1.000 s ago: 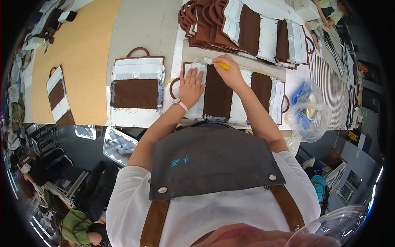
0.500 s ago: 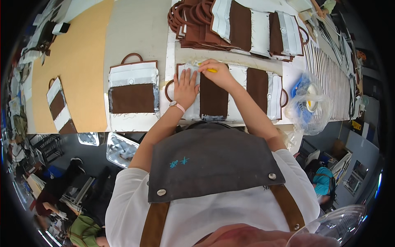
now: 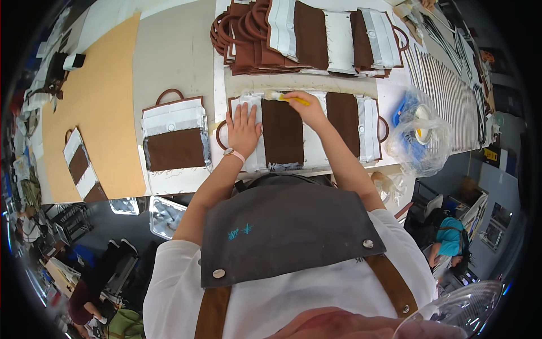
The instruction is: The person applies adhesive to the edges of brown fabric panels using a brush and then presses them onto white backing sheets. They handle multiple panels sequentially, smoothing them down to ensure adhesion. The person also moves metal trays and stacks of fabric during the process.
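A brown-and-white bag piece (image 3: 282, 133) lies flat on the table (image 3: 175, 62). The left hand (image 3: 244, 134) rests palm down on its left white section, fingers extended, gripping nothing; the right hand (image 3: 309, 112) is curled around a yellow-handled brush (image 3: 299, 100), bristles (image 3: 273, 96) at the piece's upper edge. Beyond lies a stack of similar pieces (image 3: 310, 37).

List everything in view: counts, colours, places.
Brush: one, yellow, centre
Worked bag piece: one, brown-white, centre
Piece stack: one, brown-white, back
Other pieces: two, brown-white, left
Plastic bag: one, clear, right
Strips: many, dark and pale, right
Table: one, pale, beneath
Shiny objects: two, silver, lower left
Co-workers: several, lower sides
Apron: one, grey, on chest
Watch: one, pink, left wrist
Left hand: one, bare, on worked piece
Right hand: one, bare, holding brush
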{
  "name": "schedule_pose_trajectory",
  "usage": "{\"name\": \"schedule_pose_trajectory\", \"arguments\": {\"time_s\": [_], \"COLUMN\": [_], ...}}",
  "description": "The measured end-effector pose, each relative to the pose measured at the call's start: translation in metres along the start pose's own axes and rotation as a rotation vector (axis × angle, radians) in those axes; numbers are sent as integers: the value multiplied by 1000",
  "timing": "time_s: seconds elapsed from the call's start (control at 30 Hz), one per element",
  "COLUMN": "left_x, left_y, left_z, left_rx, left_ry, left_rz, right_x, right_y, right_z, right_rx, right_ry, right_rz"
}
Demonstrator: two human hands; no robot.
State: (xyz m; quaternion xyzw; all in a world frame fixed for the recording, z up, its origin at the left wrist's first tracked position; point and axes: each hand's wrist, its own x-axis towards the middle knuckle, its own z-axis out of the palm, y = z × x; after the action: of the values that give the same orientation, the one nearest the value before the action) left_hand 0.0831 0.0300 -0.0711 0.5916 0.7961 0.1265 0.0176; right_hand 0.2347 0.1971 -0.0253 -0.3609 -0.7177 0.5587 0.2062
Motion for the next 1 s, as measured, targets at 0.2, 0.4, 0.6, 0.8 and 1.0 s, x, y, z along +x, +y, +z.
{"name": "schedule_pose_trajectory", "arguments": {"time_s": [0.2,0.4,0.6,0.8,1.0], "left_x": [-1,0,-1,3,2], "left_y": [0,1,0,2,4], "left_z": [0,1,3,0,-2], "left_rx": [-11,-16,19,21,13], "left_ry": [22,5,-27,-18,-18], "left_rz": [-9,-10,-24,-14,-19], "right_x": [-8,-23,-26,-26,-26], "right_y": [-9,22,-3,25,2], "right_z": [-47,-45,-70,-82,-86], "right_rx": [-76,39,-9,-15,-161], "right_ry": [80,81,199,292,250], "right_rz": [44,19,133,45,-79]}}
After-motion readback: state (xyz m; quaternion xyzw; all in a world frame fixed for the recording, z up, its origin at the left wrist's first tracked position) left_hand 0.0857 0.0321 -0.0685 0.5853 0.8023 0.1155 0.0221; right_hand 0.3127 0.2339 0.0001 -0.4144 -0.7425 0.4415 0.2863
